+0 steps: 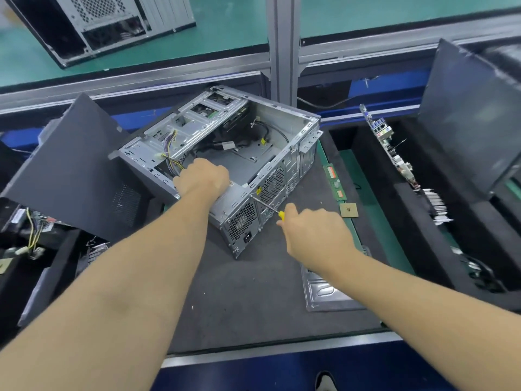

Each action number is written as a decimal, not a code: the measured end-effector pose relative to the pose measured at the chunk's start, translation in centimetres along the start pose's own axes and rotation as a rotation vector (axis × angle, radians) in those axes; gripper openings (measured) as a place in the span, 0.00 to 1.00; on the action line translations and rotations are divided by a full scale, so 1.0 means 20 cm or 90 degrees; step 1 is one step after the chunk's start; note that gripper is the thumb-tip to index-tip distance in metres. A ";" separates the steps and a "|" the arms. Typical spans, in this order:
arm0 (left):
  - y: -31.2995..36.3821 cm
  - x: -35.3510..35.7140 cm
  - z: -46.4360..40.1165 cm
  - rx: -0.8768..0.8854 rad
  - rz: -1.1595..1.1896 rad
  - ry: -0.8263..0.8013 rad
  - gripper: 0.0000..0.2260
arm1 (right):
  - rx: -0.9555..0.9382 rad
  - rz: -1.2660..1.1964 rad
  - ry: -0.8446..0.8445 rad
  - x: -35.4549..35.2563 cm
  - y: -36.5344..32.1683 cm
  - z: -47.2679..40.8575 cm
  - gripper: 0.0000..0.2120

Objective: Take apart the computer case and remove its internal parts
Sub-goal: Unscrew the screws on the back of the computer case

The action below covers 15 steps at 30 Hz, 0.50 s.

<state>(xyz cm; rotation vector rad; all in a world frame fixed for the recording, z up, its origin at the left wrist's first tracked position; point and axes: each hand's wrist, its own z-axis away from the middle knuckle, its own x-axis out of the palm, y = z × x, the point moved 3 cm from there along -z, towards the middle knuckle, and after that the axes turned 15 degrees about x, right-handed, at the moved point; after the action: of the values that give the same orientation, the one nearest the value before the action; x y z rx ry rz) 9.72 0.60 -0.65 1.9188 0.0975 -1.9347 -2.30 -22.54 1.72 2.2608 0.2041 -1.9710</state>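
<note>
The open grey computer case lies on its side on a dark mat, its rear panel turned toward me. Black cables and a yellow-and-black wire bundle remain inside. My left hand reaches over the near wall and grips the top edge of the power supply in the case's near corner. My right hand grips a yellow-handled screwdriver. Its tip touches the rear panel beside the fan grille.
A RAM stick and a CPU chip lie on the mat's right edge. A motherboard stands in the black foam bin at right. A metal side panel lies under my right forearm. A dark panel leans at left. Another case sits on the far bench.
</note>
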 end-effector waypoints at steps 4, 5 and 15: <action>0.01 0.00 0.00 -0.002 0.008 -0.012 0.22 | 0.022 -0.038 0.033 -0.02 0.01 0.00 0.16; 0.01 -0.01 0.01 -0.004 0.010 -0.015 0.22 | 0.024 -0.075 0.034 -0.02 0.01 -0.01 0.14; 0.04 -0.07 0.09 0.121 0.014 0.041 0.23 | 0.321 -0.792 -0.331 0.03 0.13 -0.07 0.05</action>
<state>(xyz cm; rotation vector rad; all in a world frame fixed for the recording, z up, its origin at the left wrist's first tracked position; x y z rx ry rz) 8.21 -0.42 0.96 2.0935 -0.0924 -1.9279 -0.42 -24.92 1.36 1.8181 1.4693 -3.4177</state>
